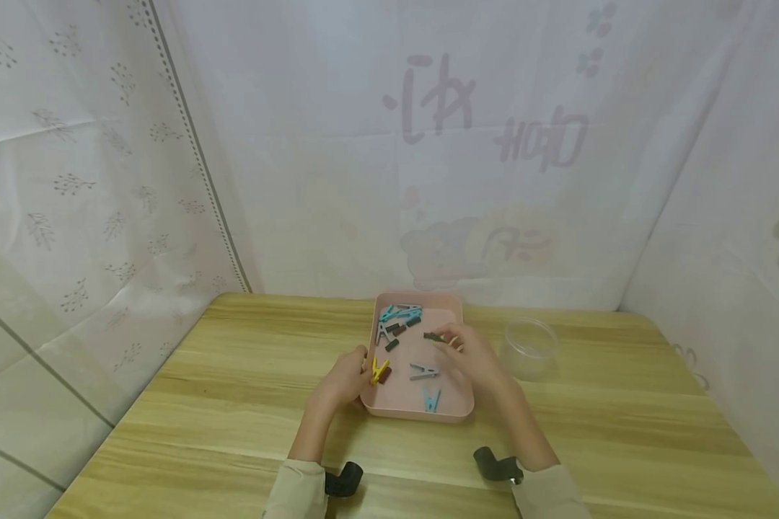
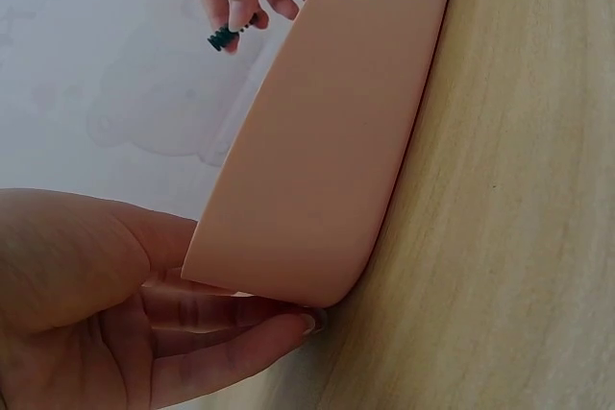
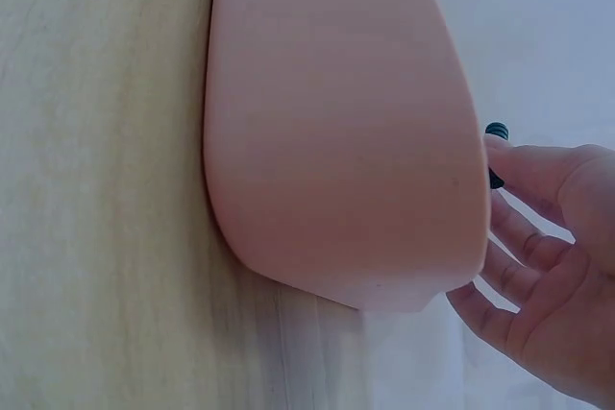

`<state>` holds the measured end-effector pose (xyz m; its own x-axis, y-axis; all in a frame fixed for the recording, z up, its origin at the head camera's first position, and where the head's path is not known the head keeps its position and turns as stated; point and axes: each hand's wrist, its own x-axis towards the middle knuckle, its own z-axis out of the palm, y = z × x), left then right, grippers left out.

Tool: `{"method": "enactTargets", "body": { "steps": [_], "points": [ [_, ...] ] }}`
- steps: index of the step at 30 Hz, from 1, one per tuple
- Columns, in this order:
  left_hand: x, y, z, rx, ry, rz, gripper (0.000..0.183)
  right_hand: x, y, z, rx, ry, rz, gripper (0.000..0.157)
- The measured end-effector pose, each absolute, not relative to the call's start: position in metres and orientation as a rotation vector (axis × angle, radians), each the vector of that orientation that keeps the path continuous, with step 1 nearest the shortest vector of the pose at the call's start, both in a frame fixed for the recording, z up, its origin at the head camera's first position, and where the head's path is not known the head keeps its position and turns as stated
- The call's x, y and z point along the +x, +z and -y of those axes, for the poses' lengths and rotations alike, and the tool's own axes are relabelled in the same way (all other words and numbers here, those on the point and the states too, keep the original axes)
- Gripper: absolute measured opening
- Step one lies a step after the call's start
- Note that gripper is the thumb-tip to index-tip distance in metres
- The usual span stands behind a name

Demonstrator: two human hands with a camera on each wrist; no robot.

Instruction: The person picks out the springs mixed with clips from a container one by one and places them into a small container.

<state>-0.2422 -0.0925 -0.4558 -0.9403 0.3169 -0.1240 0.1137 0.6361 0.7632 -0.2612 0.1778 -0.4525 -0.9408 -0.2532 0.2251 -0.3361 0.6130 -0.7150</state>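
A pink tray (image 1: 441, 317) sits on the table. My left hand (image 1: 345, 378) grips its near left side, fingers against the outer wall in the left wrist view. Over the tray, my right hand (image 1: 467, 349) pinches a small dark green ribbed piece (image 2: 223, 39) between thumb and fingertips. Inside lie a yellow clothespin (image 1: 379, 371) by the left wall, a grey clothespin (image 1: 424, 371) in the middle and a light blue clothespin (image 1: 431, 400) near the front. More blue and grey clothespins are bunched at the back left, beside several short dark pieces (image 1: 392, 345). One reddish-brown piece (image 1: 385, 375) lies against the yellow clothespin.
A clear round plastic tub (image 1: 531, 342) stands on the wooden table (image 1: 247, 375), right of the tray. Patterned pale curtains (image 1: 337, 180) hang behind and at both sides. Each wrist carries a black camera mount, such as the left mount (image 1: 345, 481).
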Motion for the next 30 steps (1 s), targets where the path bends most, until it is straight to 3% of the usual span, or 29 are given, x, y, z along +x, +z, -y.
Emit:
{"method": "enactTargets", "body": {
  "steps": [9,19,30],
  "points": [
    [-0.243,-0.457,0.092,0.336,1.22,-2.592,0.029,-0.259,-0.45,-0.184,0.493,1.249,2.712,0.022],
    [-0.242,-0.457,0.092,0.346,1.239,-2.586,0.021,-0.257,-0.45,-0.189,0.45,1.209,2.736,0.021],
    [-0.241,-0.454,0.091,0.347,1.227,-2.6,0.024,-0.252,-0.446,-0.192,0.422,1.204,2.747,0.018]
  ]
}}
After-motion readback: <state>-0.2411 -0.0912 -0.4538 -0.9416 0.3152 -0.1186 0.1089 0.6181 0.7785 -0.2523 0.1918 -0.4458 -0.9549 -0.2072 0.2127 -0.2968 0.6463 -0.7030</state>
